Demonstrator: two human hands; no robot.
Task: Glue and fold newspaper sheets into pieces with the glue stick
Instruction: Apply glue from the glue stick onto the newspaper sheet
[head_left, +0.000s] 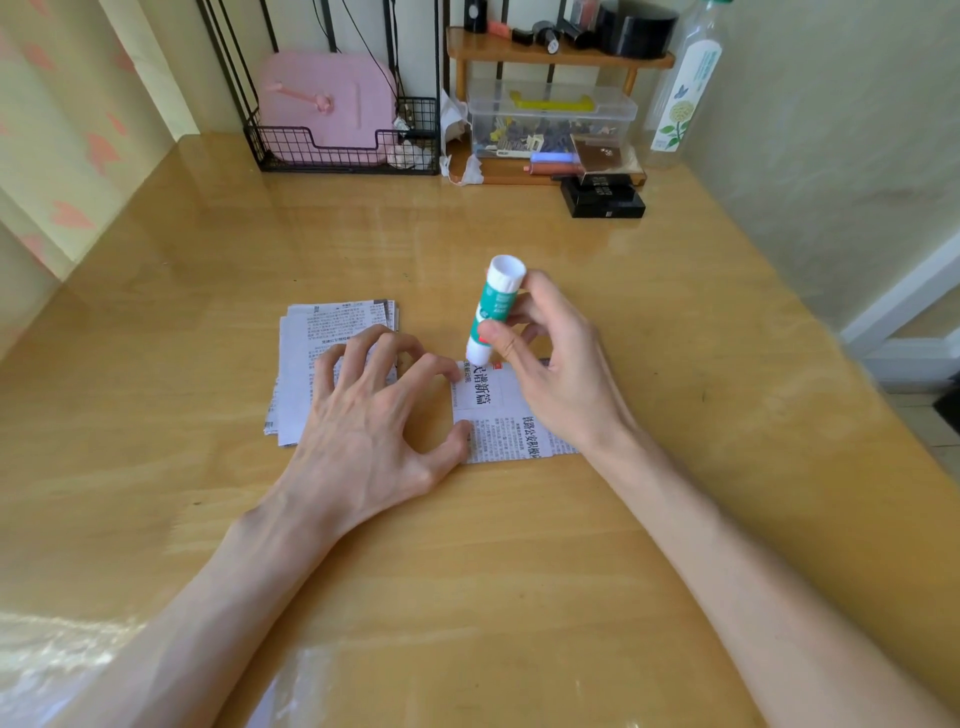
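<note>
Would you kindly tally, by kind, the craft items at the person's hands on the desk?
glue stick: 1
single newspaper sheet: 1
stack of newspaper sheets: 1
Total: 3

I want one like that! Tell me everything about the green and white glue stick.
The green and white plastic glue stick is a round tube with white ends. The right hand pinches it between thumb and fingers. It stands nearly upright, its lower end touching the printed newspaper sheet at its far left corner.
</note>
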